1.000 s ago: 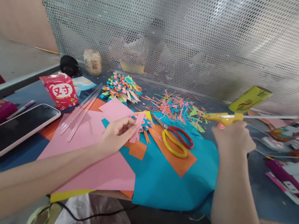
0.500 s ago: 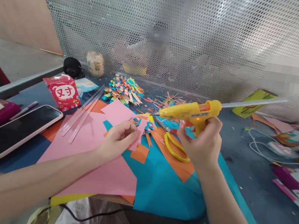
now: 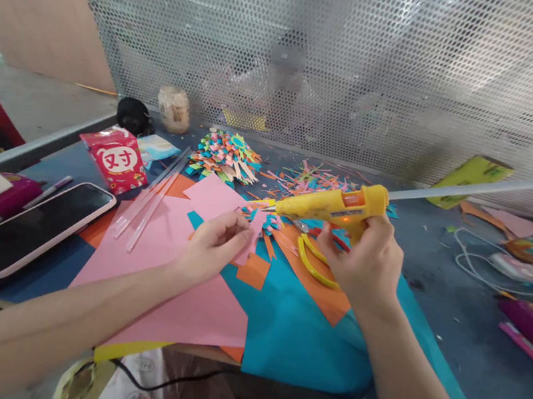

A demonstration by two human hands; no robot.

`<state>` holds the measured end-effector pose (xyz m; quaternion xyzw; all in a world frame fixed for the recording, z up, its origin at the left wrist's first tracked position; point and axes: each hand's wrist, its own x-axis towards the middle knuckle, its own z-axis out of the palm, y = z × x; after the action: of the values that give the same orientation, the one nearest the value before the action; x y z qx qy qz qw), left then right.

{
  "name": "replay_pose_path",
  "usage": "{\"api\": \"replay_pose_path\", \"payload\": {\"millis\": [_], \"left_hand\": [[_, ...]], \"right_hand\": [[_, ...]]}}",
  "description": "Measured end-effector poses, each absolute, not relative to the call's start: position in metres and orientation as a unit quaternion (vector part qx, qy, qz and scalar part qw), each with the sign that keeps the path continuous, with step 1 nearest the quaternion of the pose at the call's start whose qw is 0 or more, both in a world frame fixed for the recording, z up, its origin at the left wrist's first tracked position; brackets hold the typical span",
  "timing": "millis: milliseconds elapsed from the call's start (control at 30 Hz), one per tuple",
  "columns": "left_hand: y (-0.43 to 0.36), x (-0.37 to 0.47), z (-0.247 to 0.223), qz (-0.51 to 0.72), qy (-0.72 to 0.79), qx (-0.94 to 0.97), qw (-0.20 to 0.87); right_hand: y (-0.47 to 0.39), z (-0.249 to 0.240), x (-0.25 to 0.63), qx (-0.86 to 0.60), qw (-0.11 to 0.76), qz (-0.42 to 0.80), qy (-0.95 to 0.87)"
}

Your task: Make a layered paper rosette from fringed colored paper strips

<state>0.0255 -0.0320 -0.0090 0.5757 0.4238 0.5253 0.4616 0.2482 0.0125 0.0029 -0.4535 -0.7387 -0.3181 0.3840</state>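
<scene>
A yellow hot glue gun [image 3: 331, 203] is in my right hand [image 3: 366, 252], its fingers wrapped round the handle and a long glue stick [image 3: 470, 188] poking out of the back. The gun's nozzle points left, at a pink paper strip [image 3: 251, 237]. My left hand [image 3: 221, 239] pinches that strip between thumb and fingers. Just behind the strip lie small cut paper pieces in blue and pink. Under the glue gun, scissors with yellow and red handles [image 3: 310, 260] rest on orange paper [image 3: 331, 301]. Pink [image 3: 169, 305] and blue [image 3: 304, 347] sheets spread beneath my hands.
A pile of folded colourful paper pieces [image 3: 225, 156] and thin paper scraps [image 3: 310, 178] sit towards the perforated metal screen [image 3: 344, 57]. Left are clear glue sticks [image 3: 149, 201], a red packet [image 3: 116, 159] and a phone [image 3: 33, 230]. White cables [image 3: 463, 264] lie right.
My right hand has brought the glue gun's nozzle left, up to the pink strip. My left hand keeps its pinch. The whole view has shifted slightly.
</scene>
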Motion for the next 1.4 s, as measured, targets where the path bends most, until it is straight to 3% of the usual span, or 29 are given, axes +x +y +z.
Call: {"api": "replay_pose_path", "payload": {"millis": [167, 1400], "left_hand": [[-0.0319, 0.0252, -0.01, 0.528, 0.42, 0.578, 0.458], [-0.0303, 0.0243, -0.0111, 0.531, 0.428, 0.574, 0.453]], "right_hand": [[0.0144, 0.0025, 0.2477, -0.385, 0.394, -0.374, -0.746], [0.0125, 0.0059, 0.2519, -0.399, 0.388, -0.372, -0.743]]}}
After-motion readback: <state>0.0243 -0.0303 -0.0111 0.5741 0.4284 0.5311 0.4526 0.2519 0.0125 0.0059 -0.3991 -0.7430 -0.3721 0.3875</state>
